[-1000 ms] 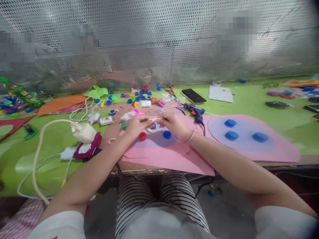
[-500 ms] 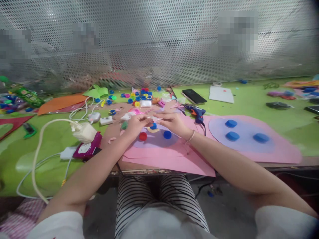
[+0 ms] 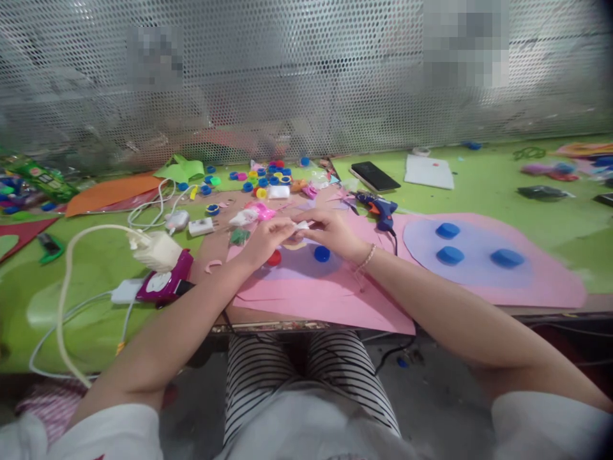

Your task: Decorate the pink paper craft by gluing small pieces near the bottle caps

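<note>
My left hand [image 3: 275, 237] and my right hand [image 3: 331, 233] meet over a purple oval [image 3: 306, 269] on pink paper [image 3: 330, 306]. Both have their fingers pinched on a small white piece [image 3: 301, 225], too small to name for certain. Just below my left fingers lies a red bottle cap [image 3: 274, 258], partly covered by that hand. Under my right hand sits a blue bottle cap [image 3: 322, 253]. A cream curved strip [image 3: 295, 245] shows between the hands, its upper part hidden by my fingers.
To the right, a purple oval [image 3: 474, 271] on pink paper bears three blue caps [image 3: 450, 255]. A glue gun [image 3: 380, 209] and a phone [image 3: 375, 176] lie behind my right hand. A purple power strip [image 3: 165, 281] with cables stands left. Loose caps [image 3: 261, 182] are scattered at the back.
My fingers have drawn closer together around the white piece. The blue cap seen between my hands before is now hidden behind them. The view has tilted slightly.
</note>
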